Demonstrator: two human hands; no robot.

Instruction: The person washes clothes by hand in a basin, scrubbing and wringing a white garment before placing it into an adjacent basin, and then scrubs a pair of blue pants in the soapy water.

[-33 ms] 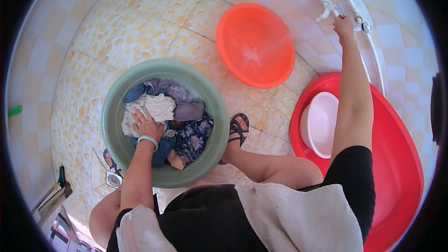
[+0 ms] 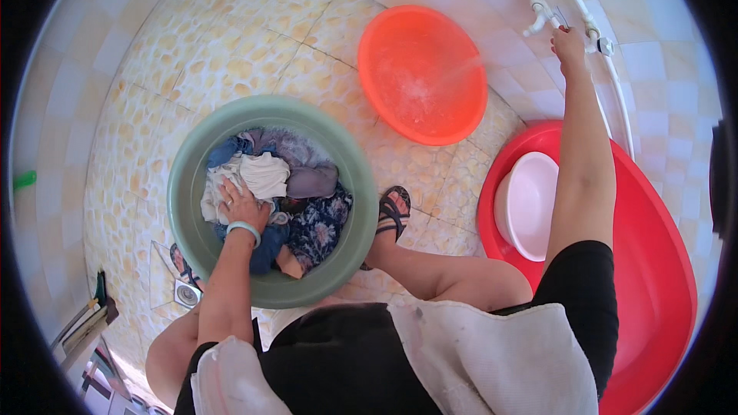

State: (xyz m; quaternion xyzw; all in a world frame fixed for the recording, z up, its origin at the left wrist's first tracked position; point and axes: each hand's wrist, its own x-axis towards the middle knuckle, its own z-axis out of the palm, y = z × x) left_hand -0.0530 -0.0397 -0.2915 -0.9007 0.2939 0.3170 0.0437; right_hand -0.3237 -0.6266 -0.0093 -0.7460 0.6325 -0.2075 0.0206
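My left hand, with a pale bracelet at its wrist, lies spread on a white cloth garment in a large green tub. Dark blue floral fabric, a greyish purple garment and other bunched clothes fill the tub, with wet suds at their far edge. Far to the right, my right arm reaches to the wall, where my right hand is closed at a white tap. The exact grip is partly hidden. A faint spray of water crosses into an orange basin, where water splashes.
On the right stands a large red tub with a pale pink basin in it. White pipes run along the tiled wall. A floor drain is beside my left sandal; my right sandal stands beside the green tub.
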